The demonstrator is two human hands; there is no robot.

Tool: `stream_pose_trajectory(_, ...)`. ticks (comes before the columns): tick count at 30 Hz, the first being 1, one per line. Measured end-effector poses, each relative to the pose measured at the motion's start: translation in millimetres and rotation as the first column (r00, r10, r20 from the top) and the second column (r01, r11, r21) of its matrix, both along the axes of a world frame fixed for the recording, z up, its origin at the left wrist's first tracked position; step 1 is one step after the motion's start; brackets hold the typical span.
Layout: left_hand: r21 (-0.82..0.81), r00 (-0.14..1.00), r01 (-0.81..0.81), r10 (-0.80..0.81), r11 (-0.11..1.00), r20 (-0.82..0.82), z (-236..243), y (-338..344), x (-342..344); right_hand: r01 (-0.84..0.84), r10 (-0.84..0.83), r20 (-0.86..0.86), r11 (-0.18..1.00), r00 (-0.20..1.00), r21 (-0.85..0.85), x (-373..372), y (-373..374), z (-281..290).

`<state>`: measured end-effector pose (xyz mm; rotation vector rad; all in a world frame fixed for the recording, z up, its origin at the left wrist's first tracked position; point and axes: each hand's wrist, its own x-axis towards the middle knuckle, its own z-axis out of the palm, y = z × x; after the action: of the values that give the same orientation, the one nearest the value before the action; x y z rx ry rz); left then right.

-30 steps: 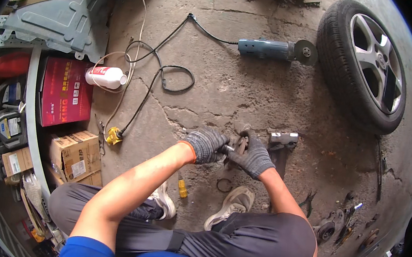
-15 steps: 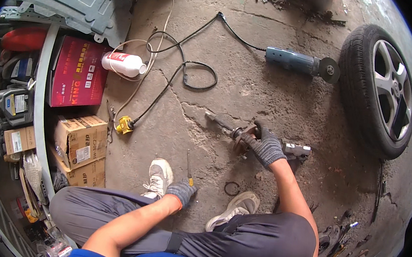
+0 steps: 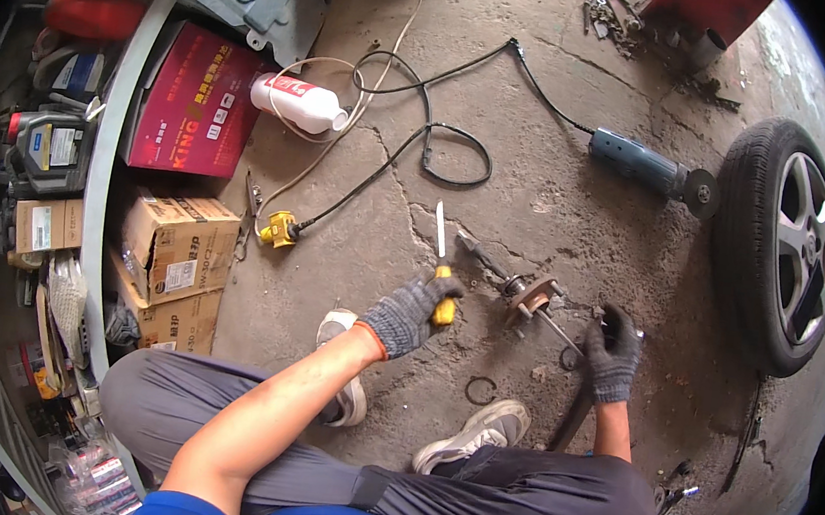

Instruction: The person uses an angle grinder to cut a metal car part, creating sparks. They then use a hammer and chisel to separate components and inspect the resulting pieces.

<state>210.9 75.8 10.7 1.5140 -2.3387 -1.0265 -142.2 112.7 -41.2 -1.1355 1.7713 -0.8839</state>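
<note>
My left hand (image 3: 404, 315), in a grey knit glove with an orange cuff, is closed round the yellow handle of a screwdriver (image 3: 443, 306), its pale blade pointing away from me. To its right, a rusty wheel hub with a shaft (image 3: 534, 298) lies on the floor, and a thin rod slants from it towards my right hand. My right hand (image 3: 613, 359), in a dark-stained grey glove, curls over the head end of a hammer (image 3: 572, 415). The hammer's dark handle runs back towards my knee; its head is mostly hidden by the glove. A snap ring (image 3: 480, 390) rests near my right shoe.
A blue angle grinder (image 3: 643, 169) lies beyond the hub, its cord looping left to a yellow socket (image 3: 281, 230). A wheel with tyre (image 3: 776, 245) is at the right. At left stand a white bottle (image 3: 298, 105), cardboard boxes (image 3: 183, 243) and a metal shelf (image 3: 97, 194).
My left hand has lifted the screwdriver off the floor and brought it forward and right. My right hand has left the hub and moved to the hammer. The view has shifted.
</note>
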Motion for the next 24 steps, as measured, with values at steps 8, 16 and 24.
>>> stream_pose_trajectory(8, -0.303, 0.991, 0.032, -0.070, 0.953, -0.117, 44.2, 5.7, -57.3, 0.164, 0.078, -0.513, 0.897, 0.855, 0.410, -37.8, 50.8, -21.8)
stream_pose_trajectory(16, -0.179, 0.968, 0.127, -0.161, 0.976, -0.191, 42.9, 23.3, -80.9, 0.285, -0.024, -0.514, 0.854, 0.858, 0.435, -47.4, 46.5, -28.4)
stream_pose_trajectory(24, -0.119, 0.963, 0.108, -0.133, 0.987, -0.232, 38.2, 19.4, -95.5, 0.061, 0.006, -0.291, 0.974, 0.957, 0.219, -16.9, 24.2, 93.8)
